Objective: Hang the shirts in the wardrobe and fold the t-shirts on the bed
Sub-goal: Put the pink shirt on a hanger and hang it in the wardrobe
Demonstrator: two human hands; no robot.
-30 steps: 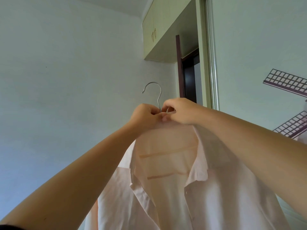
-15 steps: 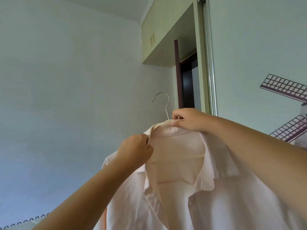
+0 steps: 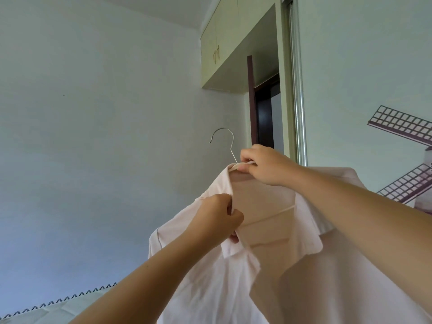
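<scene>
Head view, right hand [image 3: 264, 163] pinching pale pink shirt [image 3: 268, 230] collar at the hanger [image 3: 224, 146] mid-frame, left hand [image 3: 219, 218] gripping the collar's lower left edge.

Looking up here: a plain pale wall [image 3: 93, 136] fills the left side, evenly lit in soft daylight with a bluish cast lower down, and one tiny dark speck on it. The ceiling [image 3: 182, 10] slants in at top. High cupboards [image 3: 222, 43], cream-yellow, hang over the corner, with two small brass handles [image 3: 216, 53] side by side. Under them is a doorway [image 3: 264, 118], dark inside, with a brown frame [image 3: 250, 101] on its left. Just right of that a metal strip [image 3: 299, 101] runs top to bottom, edging a pale panel [image 3: 362, 66]. On the panel is a purple windmill [image 3: 402, 122] picture with latticed sails. Bottom left shows a pale cover [image 3: 35, 316] with a dark zigzag trim [image 3: 70, 296] along its edge.
</scene>
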